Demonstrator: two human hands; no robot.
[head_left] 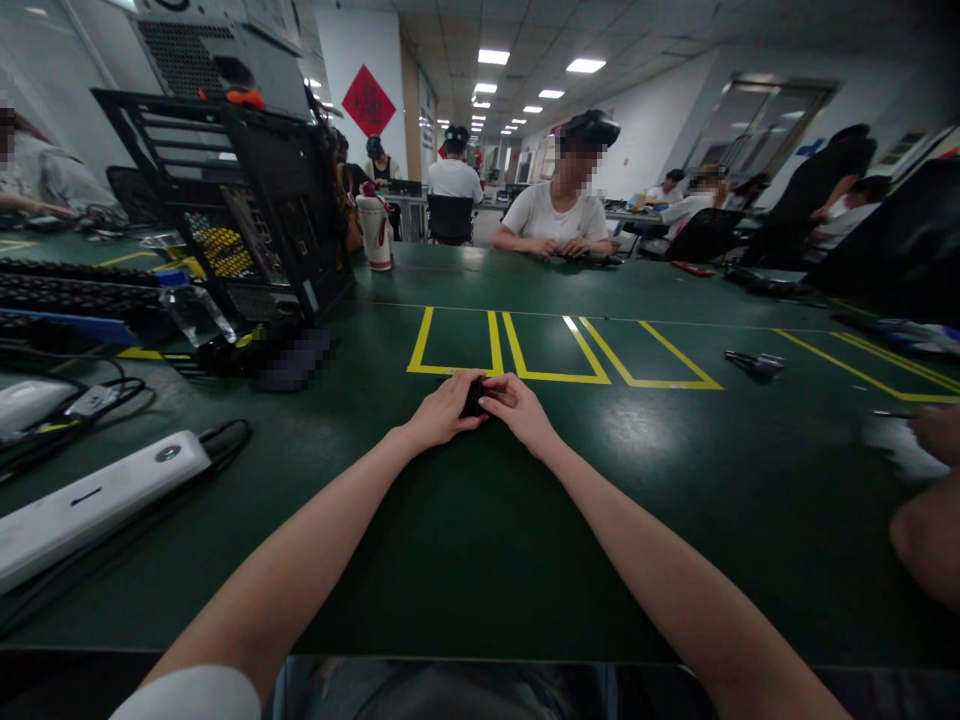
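Both of my hands meet over the green table (480,540), just below a yellow-taped rectangle (454,371). Between them is a small black object (473,398), mostly covered by fingers, so its kind does not show. My left hand (444,410) wraps round its left side. From the right, my right hand (521,412) pinches it with thumb and fingertips. Whether the object rests on the table or is held slightly above it, I cannot tell.
On the left stand a black computer case (277,210), a water bottle (191,308) and a white power strip (105,500). A dark metallic item (754,363) lies to the right. Another person's hand (937,435) is at the right edge. Someone in a headset (559,205) sits opposite.
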